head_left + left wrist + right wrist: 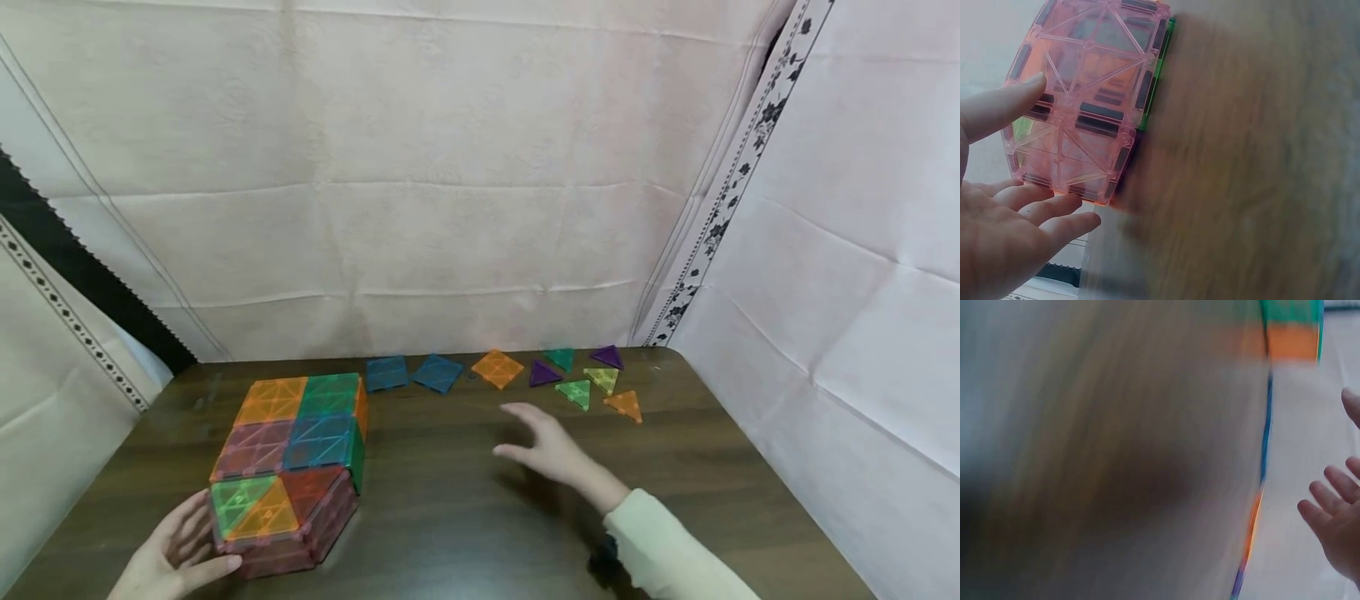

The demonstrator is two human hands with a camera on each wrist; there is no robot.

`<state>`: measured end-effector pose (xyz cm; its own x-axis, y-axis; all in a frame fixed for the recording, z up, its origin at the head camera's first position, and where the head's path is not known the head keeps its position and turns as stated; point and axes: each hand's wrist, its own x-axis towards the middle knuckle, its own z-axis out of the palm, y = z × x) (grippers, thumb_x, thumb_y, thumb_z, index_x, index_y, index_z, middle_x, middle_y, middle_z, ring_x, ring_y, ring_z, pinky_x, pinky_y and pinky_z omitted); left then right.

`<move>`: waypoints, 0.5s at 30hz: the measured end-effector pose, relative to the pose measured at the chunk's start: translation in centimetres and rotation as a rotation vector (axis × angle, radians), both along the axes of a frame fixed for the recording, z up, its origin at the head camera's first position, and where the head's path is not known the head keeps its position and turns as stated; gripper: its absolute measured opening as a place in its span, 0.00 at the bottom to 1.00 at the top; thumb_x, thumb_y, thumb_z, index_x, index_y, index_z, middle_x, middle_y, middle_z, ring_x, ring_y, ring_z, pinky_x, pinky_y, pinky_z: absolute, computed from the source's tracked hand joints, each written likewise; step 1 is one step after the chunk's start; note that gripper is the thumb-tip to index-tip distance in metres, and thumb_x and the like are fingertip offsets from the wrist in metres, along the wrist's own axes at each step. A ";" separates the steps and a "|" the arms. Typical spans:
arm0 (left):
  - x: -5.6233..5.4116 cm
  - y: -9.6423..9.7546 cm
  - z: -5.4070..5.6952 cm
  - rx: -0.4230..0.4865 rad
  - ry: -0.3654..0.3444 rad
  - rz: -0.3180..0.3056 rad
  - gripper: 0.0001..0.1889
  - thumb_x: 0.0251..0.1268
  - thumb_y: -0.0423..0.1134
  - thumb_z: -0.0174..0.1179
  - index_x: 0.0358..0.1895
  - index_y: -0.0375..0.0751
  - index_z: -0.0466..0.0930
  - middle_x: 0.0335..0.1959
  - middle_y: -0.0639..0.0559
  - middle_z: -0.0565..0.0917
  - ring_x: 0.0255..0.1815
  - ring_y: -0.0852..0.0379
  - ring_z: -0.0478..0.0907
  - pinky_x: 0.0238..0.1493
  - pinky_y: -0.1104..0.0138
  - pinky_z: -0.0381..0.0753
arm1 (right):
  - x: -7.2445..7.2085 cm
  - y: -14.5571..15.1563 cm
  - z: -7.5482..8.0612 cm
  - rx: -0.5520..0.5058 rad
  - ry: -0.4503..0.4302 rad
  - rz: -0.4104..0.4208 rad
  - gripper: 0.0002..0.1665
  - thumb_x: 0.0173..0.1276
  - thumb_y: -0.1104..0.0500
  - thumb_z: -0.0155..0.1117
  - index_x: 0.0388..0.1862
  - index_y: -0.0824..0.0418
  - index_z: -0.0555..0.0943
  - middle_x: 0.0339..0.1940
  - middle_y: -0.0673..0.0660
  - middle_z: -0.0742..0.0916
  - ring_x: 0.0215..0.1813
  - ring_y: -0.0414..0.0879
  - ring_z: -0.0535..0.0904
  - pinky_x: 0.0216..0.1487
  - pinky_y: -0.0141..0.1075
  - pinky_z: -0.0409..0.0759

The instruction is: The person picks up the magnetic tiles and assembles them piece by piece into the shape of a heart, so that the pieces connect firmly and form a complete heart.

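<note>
A box-shaped build of see-through magnetic tiles [277, 446] stands at the left of the table, its top a patchwork of orange, green, pink, blue and red. My left hand [176, 546] is at its near left corner, fingers along the left side and thumb by the pink front. In the left wrist view the thumb [1007, 106] overlaps the pink tile wall [1094, 69], and the fingers lie relaxed beside it. My right hand [551, 446] reaches over the middle of the table with fingers spread, holding nothing. Closest beyond its fingers lies a flat orange square tile [497, 368].
Along the back edge lie two blue square tiles [438, 373]. Several small triangle tiles, purple, green, yellow and orange [624, 405], are scattered at the back right. Pale cloth [465, 167] hangs behind the dark wooden table [435, 500] and at both sides.
</note>
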<state>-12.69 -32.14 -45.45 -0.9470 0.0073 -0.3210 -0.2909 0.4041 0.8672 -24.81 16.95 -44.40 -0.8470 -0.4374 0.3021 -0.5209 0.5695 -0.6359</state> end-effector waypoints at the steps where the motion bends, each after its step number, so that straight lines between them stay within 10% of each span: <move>1: 0.0 0.2 0.2 -0.003 -0.001 -0.001 0.57 0.63 0.40 0.65 0.74 0.32 0.23 0.75 0.27 0.39 0.73 0.34 0.45 0.56 0.62 0.77 | -0.5 1.3 -0.2 0.009 0.006 -0.037 0.42 0.59 0.46 0.71 0.68 0.63 0.70 0.67 0.63 0.75 0.66 0.59 0.71 0.65 0.54 0.68; 15: 0.4 0.7 0.6 0.038 -0.009 0.028 0.58 0.61 0.40 0.67 0.75 0.34 0.23 0.75 0.28 0.38 0.73 0.30 0.43 0.59 0.57 0.74 | -5.5 12.6 -1.3 0.069 -0.053 -0.418 0.42 0.63 0.51 0.69 0.69 0.72 0.65 0.66 0.72 0.71 0.63 0.67 0.70 0.63 0.60 0.65</move>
